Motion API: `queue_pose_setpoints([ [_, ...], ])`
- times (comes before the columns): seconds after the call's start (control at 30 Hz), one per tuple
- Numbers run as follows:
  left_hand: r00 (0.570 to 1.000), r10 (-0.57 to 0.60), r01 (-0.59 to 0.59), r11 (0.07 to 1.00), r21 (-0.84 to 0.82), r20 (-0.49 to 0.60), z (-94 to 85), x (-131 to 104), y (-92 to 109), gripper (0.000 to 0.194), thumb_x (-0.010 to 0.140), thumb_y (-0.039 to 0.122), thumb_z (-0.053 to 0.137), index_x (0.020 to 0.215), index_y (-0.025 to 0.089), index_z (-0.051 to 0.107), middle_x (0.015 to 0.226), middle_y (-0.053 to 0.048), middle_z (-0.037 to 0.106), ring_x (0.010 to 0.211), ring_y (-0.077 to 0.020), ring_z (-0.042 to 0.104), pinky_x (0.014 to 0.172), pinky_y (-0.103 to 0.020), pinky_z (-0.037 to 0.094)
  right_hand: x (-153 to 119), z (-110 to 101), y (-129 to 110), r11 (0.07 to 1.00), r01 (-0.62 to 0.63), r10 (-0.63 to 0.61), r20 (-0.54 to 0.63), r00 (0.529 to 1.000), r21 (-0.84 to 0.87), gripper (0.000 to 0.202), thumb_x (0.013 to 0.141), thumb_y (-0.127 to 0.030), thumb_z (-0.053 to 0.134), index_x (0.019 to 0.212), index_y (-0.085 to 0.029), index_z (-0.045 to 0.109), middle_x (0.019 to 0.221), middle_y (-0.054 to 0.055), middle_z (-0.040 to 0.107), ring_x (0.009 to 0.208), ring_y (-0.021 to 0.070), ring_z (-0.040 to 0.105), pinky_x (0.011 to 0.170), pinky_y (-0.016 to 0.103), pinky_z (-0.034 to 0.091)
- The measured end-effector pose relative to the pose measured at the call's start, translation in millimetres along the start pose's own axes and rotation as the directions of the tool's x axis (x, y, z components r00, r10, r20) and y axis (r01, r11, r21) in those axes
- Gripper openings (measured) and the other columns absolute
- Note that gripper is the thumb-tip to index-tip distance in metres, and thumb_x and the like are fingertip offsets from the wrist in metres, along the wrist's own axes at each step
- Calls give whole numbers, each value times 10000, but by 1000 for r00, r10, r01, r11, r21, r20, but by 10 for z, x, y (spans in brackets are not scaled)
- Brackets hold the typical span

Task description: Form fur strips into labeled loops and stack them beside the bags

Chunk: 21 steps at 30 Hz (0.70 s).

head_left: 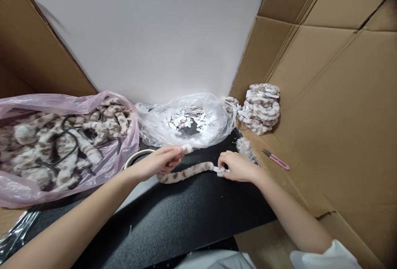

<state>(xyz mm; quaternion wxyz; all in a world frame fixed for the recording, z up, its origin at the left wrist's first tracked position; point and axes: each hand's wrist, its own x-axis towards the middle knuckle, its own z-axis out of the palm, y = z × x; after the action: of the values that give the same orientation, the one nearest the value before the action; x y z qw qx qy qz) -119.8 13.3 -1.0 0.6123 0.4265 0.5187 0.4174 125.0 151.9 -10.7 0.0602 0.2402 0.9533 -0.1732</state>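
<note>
A fluffy white strip with brown spots (pixel 186 174) hangs in a curve just above the black work surface (pixel 198 207). One end is pinched in my left hand (pixel 163 159), a white fluffy tip poking out past the fingers. My right hand (pixel 237 166) is closed on the other end, where a small white band or tag (pixel 216 169) shows beside the fingertips. What lies under the right fingers is partly hidden. Behind my left wrist, a roll of pale tape (pixel 130 160) is partly covered.
A pink bag (pixel 119 165) of spotted furry pieces and dark cords lies left. At the back, a clear bag (pixel 149 130) holds small white tags. Spotted furry rings (pixel 262 109) are stacked right, near pink-handled thread snips (pixel 276 159) and grey fluff (pixel 245 147). Cardboard walls (pixel 341 107) flank the surface.
</note>
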Motion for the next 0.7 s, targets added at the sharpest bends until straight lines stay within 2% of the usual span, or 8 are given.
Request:
queue_pose_setpoints([
  [0.13,994,38,-30,997,75,-103,188,-58,-156,425,839,565,569,698,173,486,569,49,373,450,-63,284,422,-213,183,10,-46,-80,975,134,-108,-151,983,178,161,783,-65,555,815,-161,680,817,43,683,759,162,620,709,257,438],
  [0.23,972,145,-131,987,88,-184,300,-72,-234,382,864,543,547,896,163,574,616,30,497,460,-71,369,426,-201,258,85,-92,-250,879,309,-193,-321,927,363,159,839,-90,551,893,-168,679,869,42,692,799,153,635,750,260,470],
  [0.3,950,192,-184,981,56,-245,336,-70,-295,384,875,507,550,1042,162,572,690,9,581,462,-66,397,430,-191,298,155,-43,-347,803,411,-224,-421,879,431,157,862,-107,553,914,-181,681,888,45,697,825,159,644,776,280,490],
  [0.37,932,184,-193,981,3,-312,340,-67,-378,362,875,479,561,1045,160,567,734,-7,621,449,-53,400,418,-176,300,226,65,-396,758,504,-262,-514,817,414,172,880,-116,538,912,-194,688,889,53,704,842,171,647,792,309,505],
  [0.47,924,102,-141,987,-81,-368,315,-72,-509,344,855,494,582,845,151,563,674,3,599,405,-33,371,375,-153,248,299,263,-388,762,567,-293,-615,732,313,222,897,-123,505,905,-220,705,883,60,726,852,191,654,786,356,522],
  [0.6,935,47,-103,984,-142,-352,323,-75,-572,391,821,525,617,768,143,556,642,8,581,395,-25,379,372,-144,253,316,442,-361,790,544,-223,-693,686,284,245,894,-126,507,885,-246,721,900,49,748,850,188,694,765,356,560],
  [0.7,953,22,-76,983,-169,-302,383,-101,-511,374,813,518,634,839,150,568,709,-7,612,444,-47,458,417,-169,363,288,493,-394,793,545,-164,-766,622,273,243,876,-94,532,884,-254,715,911,39,751,843,177,709,745,327,578],
])
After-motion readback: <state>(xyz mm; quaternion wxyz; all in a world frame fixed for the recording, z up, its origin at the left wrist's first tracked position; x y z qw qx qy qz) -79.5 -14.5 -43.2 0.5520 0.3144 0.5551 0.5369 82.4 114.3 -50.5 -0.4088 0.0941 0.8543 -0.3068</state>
